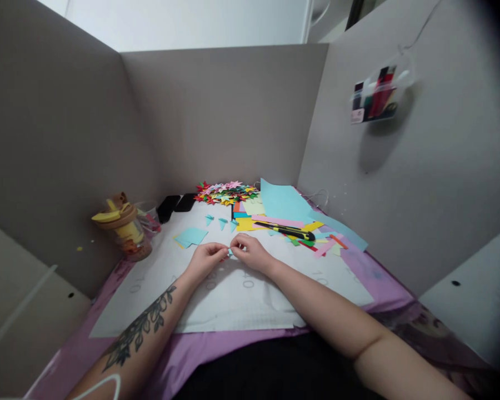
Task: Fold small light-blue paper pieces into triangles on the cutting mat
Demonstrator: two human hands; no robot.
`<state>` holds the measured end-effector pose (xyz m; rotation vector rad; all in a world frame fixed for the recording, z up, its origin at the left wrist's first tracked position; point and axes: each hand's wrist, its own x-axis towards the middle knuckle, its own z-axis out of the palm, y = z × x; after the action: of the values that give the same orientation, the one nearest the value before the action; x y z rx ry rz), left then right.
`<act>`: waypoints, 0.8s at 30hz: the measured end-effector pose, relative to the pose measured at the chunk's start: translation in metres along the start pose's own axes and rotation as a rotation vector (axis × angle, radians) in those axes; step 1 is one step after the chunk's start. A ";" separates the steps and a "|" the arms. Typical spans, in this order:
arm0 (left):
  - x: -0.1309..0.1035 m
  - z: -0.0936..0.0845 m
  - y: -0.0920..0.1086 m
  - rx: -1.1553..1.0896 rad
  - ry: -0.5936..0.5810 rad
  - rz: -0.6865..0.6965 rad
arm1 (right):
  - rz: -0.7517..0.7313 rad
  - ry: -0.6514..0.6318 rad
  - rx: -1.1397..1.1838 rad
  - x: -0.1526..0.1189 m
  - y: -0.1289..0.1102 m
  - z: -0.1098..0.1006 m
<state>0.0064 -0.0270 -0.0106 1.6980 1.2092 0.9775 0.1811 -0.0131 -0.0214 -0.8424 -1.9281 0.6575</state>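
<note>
The left hand [207,257] and the right hand [251,251] meet fingertip to fingertip low over the white cutting mat [233,294], and between them they pinch a small light-blue paper piece [230,252]; only a sliver of it shows past the fingers, so its shape cannot be told. Both hands are curled, not spread, with the left forearm bearing a leaf tattoo.

Just beyond the left hand lies a light-blue paper square [190,236], and a little farther ahead sit three small folded blue triangles [221,222] in a row. Beyond the right hand a yellow-and-black utility knife [284,230] rests on a spread of coloured paper scraps [312,240], with a large light-blue sheet [283,203] behind it. Far ahead of both hands, a heap of multicoloured folded paper stars [225,192] lies against the partition. Well off to the left of the left hand stands a yellow-lidded cup [123,226]. The mat lies on a purple-covered table [216,347].
</note>
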 end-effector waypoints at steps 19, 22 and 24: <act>-0.001 0.002 0.002 -0.043 0.064 0.003 | 0.059 0.077 0.087 -0.003 -0.006 0.002; -0.002 0.003 0.005 -0.045 0.083 0.024 | 0.067 0.091 0.071 -0.003 -0.009 0.005; -0.003 0.003 0.007 -0.037 0.100 0.045 | 0.086 0.101 0.084 -0.003 -0.010 0.007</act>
<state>0.0108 -0.0316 -0.0062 1.6707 1.2139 1.1173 0.1733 -0.0226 -0.0189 -0.8925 -1.7696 0.7287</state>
